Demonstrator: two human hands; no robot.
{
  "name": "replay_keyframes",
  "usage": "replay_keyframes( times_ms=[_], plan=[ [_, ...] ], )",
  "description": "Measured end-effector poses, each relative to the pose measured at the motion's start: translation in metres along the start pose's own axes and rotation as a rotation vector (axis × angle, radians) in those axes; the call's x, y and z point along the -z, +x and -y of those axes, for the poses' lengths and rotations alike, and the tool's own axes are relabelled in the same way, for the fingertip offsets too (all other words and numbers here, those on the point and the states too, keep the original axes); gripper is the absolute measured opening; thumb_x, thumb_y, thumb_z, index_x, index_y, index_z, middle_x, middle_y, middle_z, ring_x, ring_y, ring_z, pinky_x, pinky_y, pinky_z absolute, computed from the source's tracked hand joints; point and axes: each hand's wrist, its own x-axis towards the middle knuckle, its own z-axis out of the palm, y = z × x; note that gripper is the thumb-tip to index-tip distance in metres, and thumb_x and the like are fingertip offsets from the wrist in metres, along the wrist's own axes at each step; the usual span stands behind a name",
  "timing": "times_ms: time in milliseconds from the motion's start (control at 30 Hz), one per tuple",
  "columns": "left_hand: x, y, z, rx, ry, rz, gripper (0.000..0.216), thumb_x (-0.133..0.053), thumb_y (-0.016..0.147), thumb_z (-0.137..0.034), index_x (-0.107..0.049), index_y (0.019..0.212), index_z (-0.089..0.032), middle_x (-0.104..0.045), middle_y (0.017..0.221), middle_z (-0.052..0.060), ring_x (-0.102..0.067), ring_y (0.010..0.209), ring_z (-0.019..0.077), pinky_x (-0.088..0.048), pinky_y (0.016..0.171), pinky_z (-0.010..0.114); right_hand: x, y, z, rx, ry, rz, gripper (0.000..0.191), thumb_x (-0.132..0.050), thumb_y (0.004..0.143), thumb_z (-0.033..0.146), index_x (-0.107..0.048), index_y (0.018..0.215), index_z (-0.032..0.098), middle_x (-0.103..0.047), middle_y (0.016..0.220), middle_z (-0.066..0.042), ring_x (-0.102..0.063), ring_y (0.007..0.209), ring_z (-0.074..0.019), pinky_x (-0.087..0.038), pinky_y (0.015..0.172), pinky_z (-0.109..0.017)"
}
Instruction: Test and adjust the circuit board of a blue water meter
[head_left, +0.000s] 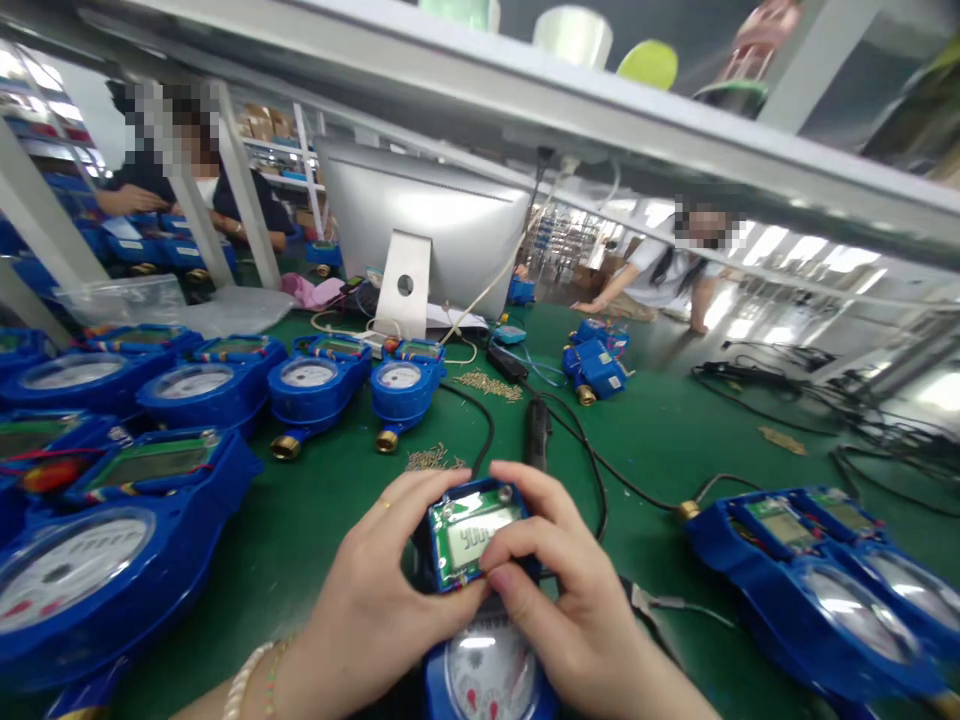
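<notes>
A blue water meter [480, 660] lies in front of me at the bottom centre, with a round dial below and a green circuit board with an LCD display [474, 540] on top. My left hand [375, 590] grips the left side of the display module, fingers curled round it. My right hand [562, 590] holds its right side, thumb pressing the lower edge of the board. Both hands are closed on the meter.
Rows of blue meters [187, 390] fill the green table on the left, more lie at right [810, 570]. Black cables [570, 430], piles of small brass screws [487, 384] and a monitor's back [427, 240] stand ahead. Two other people work across the table.
</notes>
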Motion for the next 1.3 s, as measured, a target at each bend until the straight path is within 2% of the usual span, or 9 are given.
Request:
replay_keyframes(
  times_ms=[267,467,600,733,867,967,1100,1167,1300],
  plan=[
    [-0.009,-0.003,0.026,-0.134,0.213,-0.035,0.055,-0.067,0.076,-0.032,-0.044,0.126,-0.027,-0.061,0.119,0.005,-0.065,0.104,0.0210,-0.058,0.085,0.025,-0.005,0.005,-0.008,0.054,0.115,-0.047,0.016,-0.058,0.075,0.012,-0.063,0.087,0.021,-0.048,0.126,-0.008,-0.053,0.115,-0.0199,-0.047,0.095,-0.031],
    [-0.010,-0.005,0.030,-0.123,0.198,-0.022,0.061,-0.066,0.072,-0.024,-0.043,0.128,-0.027,-0.060,0.122,0.004,-0.064,0.106,0.0204,-0.057,0.087,0.023,-0.008,0.008,-0.008,0.017,0.214,-0.087,0.013,-0.064,0.070,0.014,-0.066,0.082,0.021,-0.048,0.132,-0.009,-0.057,0.112,-0.0223,-0.047,0.096,-0.036],
    [-0.010,-0.006,0.027,-0.129,0.207,-0.030,0.062,-0.065,0.074,-0.024,-0.041,0.131,-0.026,-0.058,0.124,0.006,-0.063,0.110,0.0211,-0.056,0.090,0.026,-0.009,0.008,-0.007,0.020,0.203,-0.105,0.009,-0.064,0.072,0.015,-0.068,0.079,0.020,-0.052,0.128,-0.009,-0.060,0.106,-0.0208,-0.049,0.092,-0.034],
    [-0.008,-0.003,0.015,-0.125,0.179,-0.047,0.064,-0.067,0.072,-0.023,-0.042,0.131,-0.022,-0.059,0.124,0.009,-0.061,0.111,0.0227,-0.055,0.093,0.031,-0.008,0.006,-0.005,-0.042,0.214,-0.125,0.008,-0.065,0.076,0.017,-0.071,0.080,0.022,-0.053,0.126,-0.008,-0.057,0.111,-0.0212,-0.048,0.094,-0.034],
    [-0.005,0.001,0.003,-0.091,0.029,-0.050,0.064,-0.071,0.068,-0.021,-0.047,0.128,-0.020,-0.061,0.121,0.009,-0.061,0.110,0.0230,-0.054,0.095,0.033,0.001,0.006,-0.007,-0.096,0.330,-0.034,0.010,-0.068,0.080,0.022,-0.074,0.084,0.028,-0.052,0.132,-0.004,-0.056,0.115,-0.0215,-0.048,0.096,-0.036],
    [-0.003,0.002,-0.002,-0.010,-0.107,-0.013,0.070,-0.078,0.066,-0.023,-0.046,0.128,-0.024,-0.061,0.122,0.007,-0.062,0.109,0.0232,-0.055,0.094,0.034,0.010,0.005,-0.013,-0.093,0.437,0.043,0.023,-0.067,0.082,0.027,-0.070,0.104,0.033,-0.042,0.143,-0.003,-0.048,0.126,-0.0242,-0.043,0.103,-0.041],
    [-0.002,0.003,-0.004,0.060,-0.267,0.038,0.076,-0.082,0.064,-0.023,-0.043,0.129,-0.027,-0.063,0.120,0.003,-0.063,0.106,0.0203,-0.055,0.092,0.030,0.018,0.007,-0.013,-0.134,0.321,0.101,0.064,-0.069,0.080,0.035,-0.043,0.138,0.034,-0.041,0.144,-0.007,-0.041,0.132,-0.0256,-0.036,0.109,-0.043],
    [-0.002,0.003,-0.003,0.047,-0.323,0.064,0.079,-0.084,0.063,-0.025,-0.042,0.130,-0.028,-0.061,0.122,0.003,-0.062,0.108,0.0199,-0.053,0.095,0.030,0.019,0.011,-0.009,-0.099,0.162,0.138,0.073,-0.073,0.076,0.036,-0.039,0.140,0.031,-0.045,0.138,-0.008,-0.045,0.128,-0.0243,-0.037,0.109,-0.041],
    [-0.001,0.005,0.000,0.040,-0.369,0.150,0.085,-0.088,0.060,-0.027,-0.041,0.131,-0.024,-0.055,0.130,0.007,-0.057,0.115,0.0235,-0.048,0.102,0.036,0.020,0.027,0.002,-0.011,-0.079,0.244,0.073,-0.080,0.066,0.042,-0.052,0.131,0.024,-0.050,0.126,-0.009,-0.051,0.117,-0.0237,-0.044,0.101,-0.036]
  ],
)
